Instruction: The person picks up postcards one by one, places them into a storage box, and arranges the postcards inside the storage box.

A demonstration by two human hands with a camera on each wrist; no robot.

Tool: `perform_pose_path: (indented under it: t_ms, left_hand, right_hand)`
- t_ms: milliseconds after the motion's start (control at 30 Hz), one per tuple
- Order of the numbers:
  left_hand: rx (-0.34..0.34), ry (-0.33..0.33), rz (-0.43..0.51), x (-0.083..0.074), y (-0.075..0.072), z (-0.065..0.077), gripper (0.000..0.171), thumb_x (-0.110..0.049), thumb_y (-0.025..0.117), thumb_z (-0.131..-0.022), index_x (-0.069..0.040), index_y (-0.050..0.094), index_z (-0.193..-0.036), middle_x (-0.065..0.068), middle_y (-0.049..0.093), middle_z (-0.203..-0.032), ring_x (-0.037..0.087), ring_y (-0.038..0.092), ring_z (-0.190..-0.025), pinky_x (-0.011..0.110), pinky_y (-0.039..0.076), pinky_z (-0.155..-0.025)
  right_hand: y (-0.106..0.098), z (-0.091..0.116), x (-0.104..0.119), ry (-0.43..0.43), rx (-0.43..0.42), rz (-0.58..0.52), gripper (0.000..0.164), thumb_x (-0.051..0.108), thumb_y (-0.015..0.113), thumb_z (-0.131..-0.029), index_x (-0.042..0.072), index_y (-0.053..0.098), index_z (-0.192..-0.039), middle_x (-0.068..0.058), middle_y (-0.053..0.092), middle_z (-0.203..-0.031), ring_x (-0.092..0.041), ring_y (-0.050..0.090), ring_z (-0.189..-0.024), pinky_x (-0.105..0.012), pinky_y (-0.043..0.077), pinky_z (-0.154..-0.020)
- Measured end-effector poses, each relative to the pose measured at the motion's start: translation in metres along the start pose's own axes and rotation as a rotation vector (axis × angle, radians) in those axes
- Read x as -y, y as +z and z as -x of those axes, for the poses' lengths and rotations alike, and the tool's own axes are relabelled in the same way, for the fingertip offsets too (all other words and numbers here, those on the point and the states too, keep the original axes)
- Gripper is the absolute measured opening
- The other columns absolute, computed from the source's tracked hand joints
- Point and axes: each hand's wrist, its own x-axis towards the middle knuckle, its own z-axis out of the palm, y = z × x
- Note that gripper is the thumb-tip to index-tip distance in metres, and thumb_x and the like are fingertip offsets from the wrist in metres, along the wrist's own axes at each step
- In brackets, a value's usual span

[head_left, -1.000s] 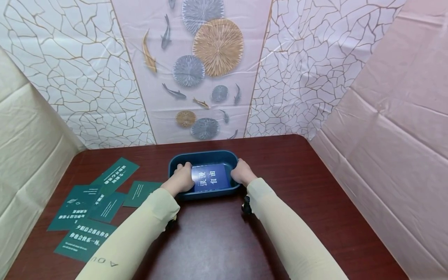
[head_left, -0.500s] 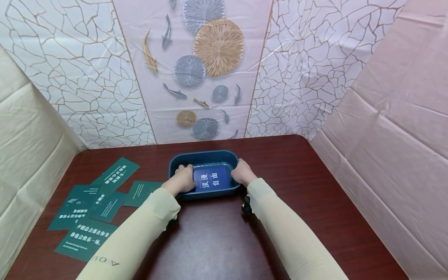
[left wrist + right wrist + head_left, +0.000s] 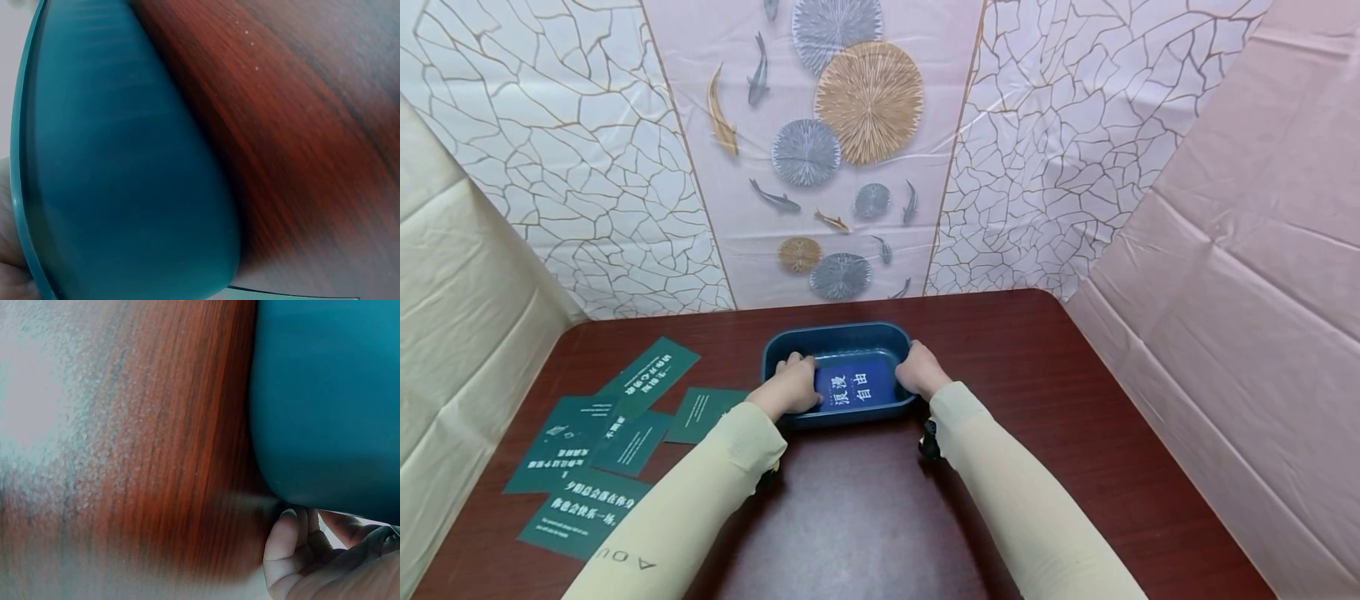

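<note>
A dark blue plastic basin stands on the table, and in it lies a blue card with white Chinese writing. My left hand reaches over the basin's left end, its thumb and fingers beside the card's left edge. In the left wrist view, part of that hand shows beyond the basin's rim; most of it is hidden. My right hand grips the basin's right end. In the right wrist view, curled fingers sit under that end.
Several green cards with white text lie at the left, some overlapping, such as one card at the back and another nearer the front. The dark red wooden table ends at a patterned cloth wall.
The blue card has sunk lower and flatter in the basin, shifting slightly right away from my left hand. My right hand has stayed on the basin's end.
</note>
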Motion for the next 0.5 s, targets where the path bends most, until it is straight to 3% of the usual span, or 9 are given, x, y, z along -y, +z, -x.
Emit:
perform_pose_path:
  t_ms: [167, 500]
  left_hand:
    - [0.011, 0.015, -0.004, -0.0003, -0.0008, 0.0021, 0.059, -0.023, 0.072, -0.088, -0.006, 0.049, -0.139, 0.021, 0.042, -0.133, 0.039, 0.040, -0.115, 0.050, 0.035, -0.100]
    - [0.049, 0.030, -0.001, -0.0045, -0.0044, 0.0071, 0.056, -0.024, 0.074, -0.087, -0.006, 0.053, -0.136, 0.019, 0.043, -0.132, 0.040, 0.039, -0.119, 0.051, 0.035, -0.101]
  right_hand:
    - [-0.0001, -0.0001, 0.0004, -0.002, 0.004, 0.007, 0.064, 0.001, 0.048, -0.095, -0.001, 0.018, -0.151, -0.018, 0.030, -0.152, -0.031, 0.035, -0.134, -0.051, 0.036, -0.104]
    - [-0.0006, 0.0009, 0.0001, -0.001, 0.009, -0.002, 0.065, 0.001, 0.049, -0.095, -0.001, 0.017, -0.152, -0.018, 0.029, -0.152, -0.032, 0.034, -0.135, -0.051, 0.035, -0.104]
